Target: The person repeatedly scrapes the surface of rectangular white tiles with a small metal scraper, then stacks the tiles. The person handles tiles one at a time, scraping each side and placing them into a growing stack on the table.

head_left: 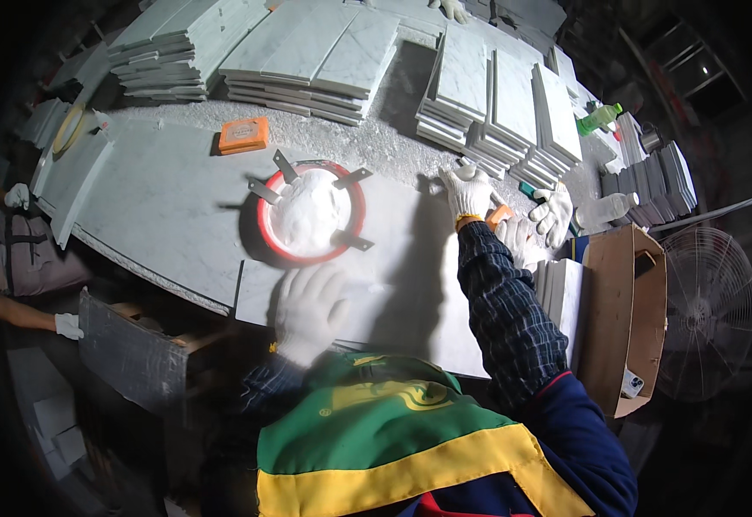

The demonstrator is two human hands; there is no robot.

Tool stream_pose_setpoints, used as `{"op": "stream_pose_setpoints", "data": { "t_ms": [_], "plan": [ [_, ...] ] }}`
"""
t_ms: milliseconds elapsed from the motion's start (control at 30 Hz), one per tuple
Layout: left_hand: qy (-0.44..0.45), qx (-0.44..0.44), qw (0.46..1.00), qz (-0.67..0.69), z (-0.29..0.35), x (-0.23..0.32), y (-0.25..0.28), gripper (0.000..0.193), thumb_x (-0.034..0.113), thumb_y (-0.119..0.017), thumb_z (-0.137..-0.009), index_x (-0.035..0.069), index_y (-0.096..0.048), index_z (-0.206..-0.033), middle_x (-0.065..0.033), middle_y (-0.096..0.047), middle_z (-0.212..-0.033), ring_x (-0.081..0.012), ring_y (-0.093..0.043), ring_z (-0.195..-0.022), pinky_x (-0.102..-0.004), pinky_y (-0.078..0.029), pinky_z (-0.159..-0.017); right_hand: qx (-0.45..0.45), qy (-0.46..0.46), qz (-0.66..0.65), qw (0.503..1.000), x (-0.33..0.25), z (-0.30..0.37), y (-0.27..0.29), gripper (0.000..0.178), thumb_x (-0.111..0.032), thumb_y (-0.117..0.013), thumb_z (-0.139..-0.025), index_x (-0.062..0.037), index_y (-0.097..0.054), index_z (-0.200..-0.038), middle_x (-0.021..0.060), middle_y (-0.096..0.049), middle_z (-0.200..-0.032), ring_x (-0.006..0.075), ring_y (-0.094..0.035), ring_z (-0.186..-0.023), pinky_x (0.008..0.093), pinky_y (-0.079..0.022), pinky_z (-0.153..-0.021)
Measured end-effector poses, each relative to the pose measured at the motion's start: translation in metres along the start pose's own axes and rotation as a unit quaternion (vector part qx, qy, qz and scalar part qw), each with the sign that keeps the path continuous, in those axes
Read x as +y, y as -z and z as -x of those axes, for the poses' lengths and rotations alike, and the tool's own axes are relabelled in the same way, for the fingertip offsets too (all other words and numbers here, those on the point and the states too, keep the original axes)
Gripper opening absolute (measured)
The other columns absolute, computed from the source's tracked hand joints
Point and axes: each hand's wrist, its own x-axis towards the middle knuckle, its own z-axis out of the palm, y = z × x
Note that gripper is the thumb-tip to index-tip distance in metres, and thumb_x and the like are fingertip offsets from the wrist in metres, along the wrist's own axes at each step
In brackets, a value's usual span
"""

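My left hand (311,312), in a white knit glove, lies over a pale marble tile (260,295) at the table's near edge. Its fingers look stretched out, though motion blurs them. Just beyond it stands a red-rimmed round dish (360,215) filled with white powder (311,211); several flat metal strips (354,177) stick out over its rim. My right hand (467,191), gloved too, reaches forward to the near end of the stacked marble tiles (453,103). Its fingers are curled in; whatever they may hold is hidden.
An orange box (243,135) sits left of the dish. More tile stacks (307,60) line the far side. Right of my forearm are loose gloves (553,214), a clear bottle (607,209), a green bottle (599,119), a cardboard box (609,302) and a fan (702,312). Another person's gloved hand (69,326) shows at left.
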Motion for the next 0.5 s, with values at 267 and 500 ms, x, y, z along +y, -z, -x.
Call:
{"op": "stream_pose_setpoints", "data": {
  "t_ms": [267,500],
  "plan": [
    [-0.003,0.013,1.000,0.006,0.003,-0.001,-0.003,0.043,0.026,-0.073,-0.086,0.003,-0.069,-0.122,-0.0145,-0.068,-0.125,-0.0363,-0.062,-0.120,-0.0519,-0.047,-0.106,-0.013,0.104,-0.043,0.994,-0.006,0.011,0.016,0.045,-0.039,-0.081,-0.088,0.0036,-0.071,-0.099,0.0183,-0.077,-0.086,0.0321,-0.074,-0.077,0.0426,-0.059,-0.077],
    [0.005,-0.013,1.000,-0.002,0.006,-0.002,-0.002,0.045,0.027,-0.073,-0.089,0.005,-0.069,-0.127,-0.0133,-0.067,-0.132,-0.0352,-0.059,-0.126,-0.0516,-0.044,-0.112,-0.325,0.059,-0.286,0.900,-0.006,0.101,0.104,0.039,-0.018,-0.064,-0.106,0.0017,-0.055,-0.139,0.0062,-0.063,-0.108,0.0131,-0.066,-0.096,0.0267,-0.057,-0.077]
  ]
}}
